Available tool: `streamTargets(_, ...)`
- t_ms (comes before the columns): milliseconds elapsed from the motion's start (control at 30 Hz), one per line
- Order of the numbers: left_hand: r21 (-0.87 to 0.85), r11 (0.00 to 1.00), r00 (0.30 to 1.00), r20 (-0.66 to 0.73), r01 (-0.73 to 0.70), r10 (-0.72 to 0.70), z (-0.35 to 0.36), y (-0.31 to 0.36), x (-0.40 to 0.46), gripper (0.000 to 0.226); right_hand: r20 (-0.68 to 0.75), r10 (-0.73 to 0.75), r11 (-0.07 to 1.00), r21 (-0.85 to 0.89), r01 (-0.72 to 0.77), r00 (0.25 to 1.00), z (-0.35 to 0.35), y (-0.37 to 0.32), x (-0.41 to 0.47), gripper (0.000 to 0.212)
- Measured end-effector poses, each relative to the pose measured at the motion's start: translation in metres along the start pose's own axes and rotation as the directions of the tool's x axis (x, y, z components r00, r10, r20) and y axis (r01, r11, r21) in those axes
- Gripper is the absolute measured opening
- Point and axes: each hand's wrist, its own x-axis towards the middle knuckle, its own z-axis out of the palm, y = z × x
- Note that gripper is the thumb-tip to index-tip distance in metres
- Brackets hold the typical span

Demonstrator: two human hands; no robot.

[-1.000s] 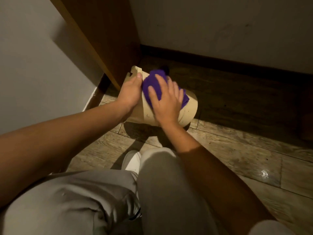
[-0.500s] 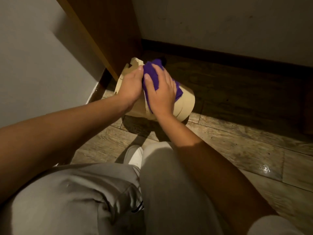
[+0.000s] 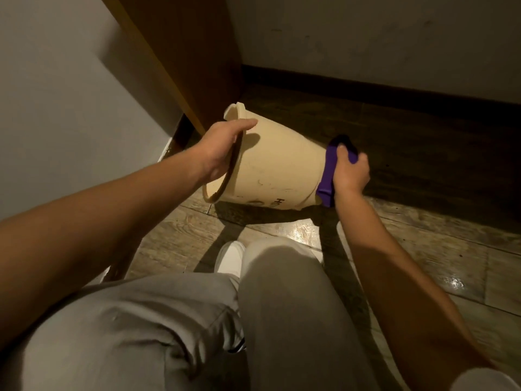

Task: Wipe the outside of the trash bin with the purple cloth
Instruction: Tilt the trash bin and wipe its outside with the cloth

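A cream plastic trash bin lies tipped on its side above the wooden floor, its open rim to the left and its base to the right. My left hand grips the rim, thumb outside and fingers inside. My right hand presses the purple cloth flat against the bin's base. Dark printed letters show on the bin's lower side. The inside of the bin is hidden.
A wooden cabinet panel stands just behind the bin on the left. A white wall is at the left, another wall with a dark skirting at the back. My knees and a white shoe are below the bin.
The bin has turned so its side faces me. My right hand slid the cloth from the bin's side to its base. My left hand shifted onto the rim.
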Motion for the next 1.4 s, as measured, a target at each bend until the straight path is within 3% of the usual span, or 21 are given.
streamTargets(100, 0.117, 0.993, 0.997, 0.082, -0.001, -0.009, -0.008, -0.009, -0.001, 0.050, -0.003, -0.048, 0.998, -0.038, 0.048, 0.999, -0.009, -0.003, 0.001, 0.045)
streamTargets(167, 0.175, 0.984, 0.991, 0.117, 0.043, -0.064, -0.006, -0.015, -0.003, 0.062, -0.034, -0.158, 0.981, -0.117, 0.153, 0.987, -0.011, -0.008, -0.008, 0.043)
streamTargets(233, 0.191, 0.978, 0.993, 0.066, 0.080, -0.094, 0.000, -0.013, -0.004, 0.074, -0.068, -0.304, 0.941, -0.177, 0.288, 0.950, -0.009, -0.015, -0.019, 0.041)
streamTargets(300, 0.226, 0.973, 0.999, -0.025, 0.044, -0.039, 0.007, -0.006, -0.002, 0.069, -0.061, -0.421, 0.900, -0.152, 0.408, 0.905, -0.003, -0.030, -0.036, 0.040)
streamTargets(400, 0.138, 0.990, 1.000, -0.004, 0.000, 0.001, 0.017, 0.000, 0.002, 0.043, 0.053, -0.542, 0.835, -0.073, 0.545, 0.839, 0.021, -0.051, -0.072, 0.041)
streamTargets(467, 0.075, 0.997, 0.994, 0.106, -0.008, 0.000, 0.024, -0.004, 0.003, 0.046, 0.158, -0.602, 0.786, -0.057, 0.616, 0.783, 0.042, -0.055, -0.100, 0.043)
streamTargets(567, -0.021, 1.000, 0.989, 0.149, 0.000, 0.003, 0.032, -0.018, 0.003, 0.055, 0.183, -0.589, 0.796, -0.036, 0.605, 0.787, 0.066, -0.051, -0.126, 0.047)
streamTargets(733, -0.021, 0.999, 0.999, -0.031, -0.029, 0.028, 0.019, -0.028, 0.007, 0.048, 0.163, -0.639, 0.698, -0.290, 0.655, 0.752, 0.074, -0.022, -0.102, 0.055)
streamTargets(833, -0.079, 0.996, 0.992, -0.120, 0.036, -0.045, -0.003, -0.034, 0.008, 0.039, 0.143, -0.536, 0.737, -0.402, 0.543, 0.832, 0.066, -0.002, -0.063, 0.058)
streamTargets(1000, -0.147, 0.984, 0.977, -0.175, 0.097, -0.123, -0.019, -0.036, 0.010, 0.040, 0.062, -0.322, 0.893, -0.310, 0.325, 0.945, 0.049, 0.024, -0.021, 0.057)
streamTargets(1067, -0.165, 0.980, 0.977, -0.167, 0.108, -0.136, -0.021, -0.034, 0.010, 0.042, 0.051, -0.313, 0.890, -0.333, 0.312, 0.948, 0.041, 0.017, -0.015, 0.052)
streamTargets(1167, -0.163, 0.980, 0.975, -0.169, 0.115, -0.142, -0.014, -0.031, 0.010, 0.048, 0.072, -0.560, 0.757, -0.362, 0.545, 0.825, 0.041, -0.010, -0.028, 0.043)
streamTargets(1233, -0.115, 0.988, 0.979, -0.166, 0.102, -0.121, -0.004, -0.030, 0.011, 0.054, 0.139, -0.690, 0.669, -0.252, 0.699, 0.710, 0.058, -0.029, -0.056, 0.042)
streamTargets(1333, -0.101, 0.993, 0.985, -0.155, 0.056, -0.072, 0.011, -0.029, 0.014, 0.056, 0.280, -0.751, 0.531, -0.282, 0.799, 0.598, 0.088, -0.027, -0.097, 0.048)
streamTargets(1400, -0.116, 0.992, 0.981, -0.180, 0.055, -0.076, 0.012, -0.029, 0.014, 0.055, 0.315, -0.737, 0.473, -0.391, 0.790, 0.597, 0.090, -0.015, -0.097, 0.056)
